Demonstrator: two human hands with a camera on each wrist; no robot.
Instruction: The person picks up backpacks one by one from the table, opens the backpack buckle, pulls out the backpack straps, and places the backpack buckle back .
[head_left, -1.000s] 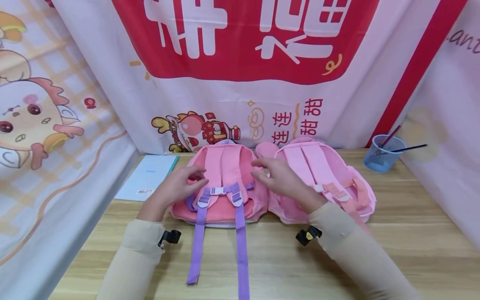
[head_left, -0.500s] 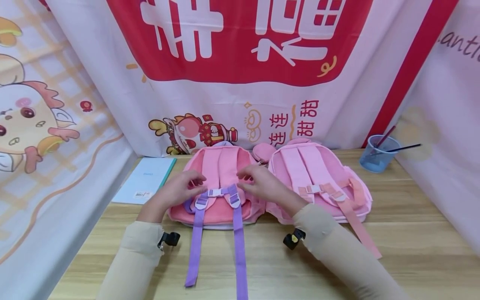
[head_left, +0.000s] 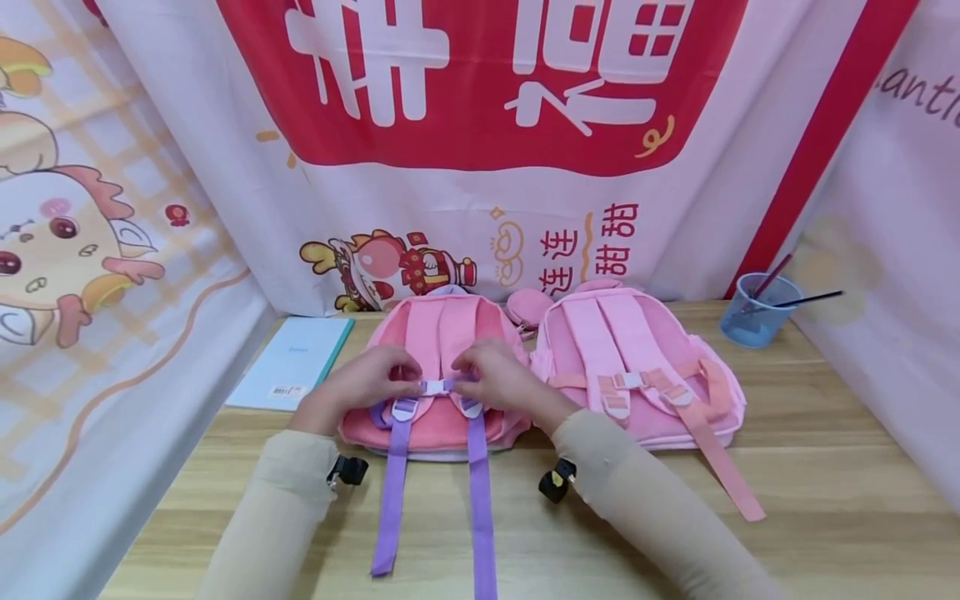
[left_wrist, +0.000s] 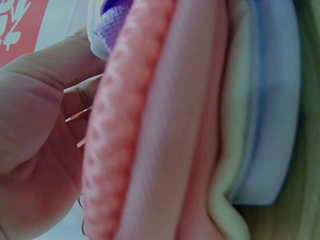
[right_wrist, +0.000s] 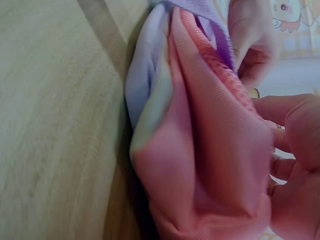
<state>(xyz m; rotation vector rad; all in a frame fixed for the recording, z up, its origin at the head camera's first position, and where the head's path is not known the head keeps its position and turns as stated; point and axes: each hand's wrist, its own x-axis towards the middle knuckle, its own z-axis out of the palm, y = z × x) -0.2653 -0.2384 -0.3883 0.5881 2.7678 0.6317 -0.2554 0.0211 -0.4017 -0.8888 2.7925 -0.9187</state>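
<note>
A pink backpack (head_left: 441,333) with purple webbing lies back side up on the wooden table. Across its shoulder straps runs a purple chest strap (head_left: 450,385) with a white buckle (head_left: 435,388) in the middle. My left hand (head_left: 367,379) pinches the chest strap just left of the buckle. On the buckle's right side, my right hand (head_left: 498,379) pinches the same strap. Both wrist views show mainly the side of the backpack (right_wrist: 220,115), with the left hand (left_wrist: 40,145) and right hand (right_wrist: 300,145) behind it; their fingertips are partly hidden there.
Right beside it lies a second pink backpack (head_left: 637,342) with peach webbing and a fastened white buckle. A round pink pouch (head_left: 528,307) sits between the bags. At left is a light blue notebook (head_left: 292,358); at far right, a blue cup (head_left: 757,312) holds pens.
Both hands have come down and inward from above the left backpack to the chest strap and now pinch it beside the buckle. The right hand has moved left, uncovering more of the second backpack.
</note>
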